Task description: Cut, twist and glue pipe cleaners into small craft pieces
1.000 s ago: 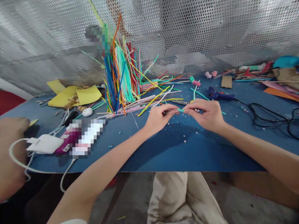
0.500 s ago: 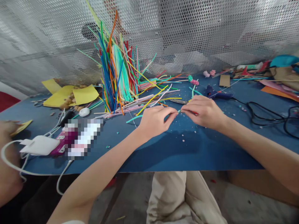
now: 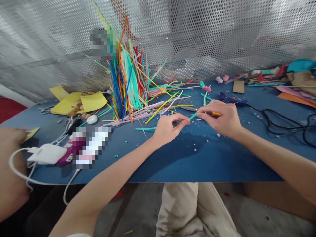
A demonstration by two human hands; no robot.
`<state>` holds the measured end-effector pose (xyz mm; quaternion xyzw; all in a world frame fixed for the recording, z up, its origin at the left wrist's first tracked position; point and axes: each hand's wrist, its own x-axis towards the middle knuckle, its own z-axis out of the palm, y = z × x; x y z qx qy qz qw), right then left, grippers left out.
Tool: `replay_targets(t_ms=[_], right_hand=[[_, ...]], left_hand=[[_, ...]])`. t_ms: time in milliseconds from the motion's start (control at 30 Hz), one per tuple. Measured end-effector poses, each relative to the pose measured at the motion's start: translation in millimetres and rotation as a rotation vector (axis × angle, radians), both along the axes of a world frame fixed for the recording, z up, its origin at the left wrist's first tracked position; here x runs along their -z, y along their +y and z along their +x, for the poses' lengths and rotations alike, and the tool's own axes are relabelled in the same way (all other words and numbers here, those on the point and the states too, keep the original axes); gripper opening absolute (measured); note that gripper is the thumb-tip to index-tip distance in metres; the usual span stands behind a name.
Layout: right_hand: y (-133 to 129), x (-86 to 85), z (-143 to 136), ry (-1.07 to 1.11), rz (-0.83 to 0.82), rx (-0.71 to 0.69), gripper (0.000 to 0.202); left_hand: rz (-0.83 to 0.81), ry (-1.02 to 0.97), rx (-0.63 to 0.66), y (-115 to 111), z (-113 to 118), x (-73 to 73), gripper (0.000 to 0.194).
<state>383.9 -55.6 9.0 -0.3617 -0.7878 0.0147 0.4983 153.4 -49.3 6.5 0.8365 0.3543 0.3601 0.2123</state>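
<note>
Over a blue tabletop [image 3: 172,164], the left hand [image 3: 167,129] at 9 o'clock and right hand [image 3: 221,119] at 3 pinch a turquoise craft stem [image 3: 193,116] between them, fingertips closed on it. A red-and-yellow handle [image 3: 215,114] shows behind the right hand; bundled stems [image 3: 130,80] stand toward 10 o'clock, a glue gun [image 3: 228,99] lies toward 2, a perforated panel [image 3: 197,29] rises at 12.

Perforated metal wall [image 3: 209,26] behind table [image 3: 172,168]

The person wore loose, creased, beige cloth trousers [image 3: 177,210] and a white sleeve [image 3: 78,235], its edge visible on the left arm [image 3: 116,171], with left hand [image 3: 170,129] and right hand [image 3: 223,118] bare.
</note>
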Motion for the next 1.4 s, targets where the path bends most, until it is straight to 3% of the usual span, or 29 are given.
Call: replay_targets(t_ms=[200,333,467,567,733,967,1167,1400], right_hand=[[4.1,0.0,8.2,-0.186,-0.007,-0.237,0.011],[10.2,4.9,13.9,-0.409,0.122,-0.152,0.012],[10.9,7.6,14.1,-0.567,0.208,-0.029,0.016],[7.6,4.8,11.5,-0.534,0.229,0.04,0.015],[-1.4,-2.0,4.3,-0.251,0.192,0.146,0.011],[-12.3,-8.8,-4.0,0.046,-0.046,0.076,0.01],[-9.7,-8.9,1.5,-0.032,-0.124,-0.13,0.007],[1.2,-6.6,11.2,-0.358,0.157,-0.016,0.013]], left_hand=[[0.058,0.106,0.004,10.1,-13.6,-7.6,0.027],[0.132,0.19,-0.035,9.4,-15.1,-6.4,0.027],[0.085,0.153,-0.03,0.4,-8.6,-6.0,0.027],[-0.006,0.056,-0.018,-7.8,-4.6,-9.5,0.032],[-0.115,-0.142,-0.021,-17.7,0.0,-9.9,0.034],[-0.152,-0.169,-0.004,-17.2,5.1,3.6,0.032],[-0.045,-0.114,-0.014,-1.1,-3.8,2.0,0.029],[0.09,0.071,-0.055,9.0,-9.5,-0.3,0.024]])
